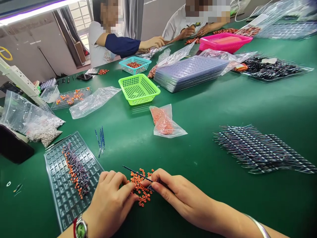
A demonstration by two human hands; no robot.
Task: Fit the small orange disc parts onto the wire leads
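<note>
Your right hand (pixel 182 196) is over the near part of the desk (pixel 193 148), its grip clamped on a slim dark blue stick (pixel 136 173) between thumb and fingers. The stick slants from your fingertips toward the desk's far left corner, its free end above the edge of a loose pile of orange rings (pixel 144 199). That pile lies on the desk toward its near edge, between your two hands. Your left hand (pixel 112 198) has its thumb and fingertips at the pile's left side; you cannot tell from here whether that grip is closed on a ring.

Just left of your left hand, a clear tray (pixel 58 198) carries a heap of dark, orange-tipped pieces (pixel 75 170). Beyond the tray's far right corner lie a few blue sticks (pixel 101 140). Farther toward the desk's far edge, you have a plastic bag (pixel 163 124) of orange pieces, then a green basket (pixel 140 99) with a stack of clear trays (pixel 190 69) to its right. Toward the desk's right edge lies a broad bundle of striped dark strands (pixel 262 148). Two co-workers sit along the far edge, one wearing a navy sleeve (pixel 121 45).
</note>
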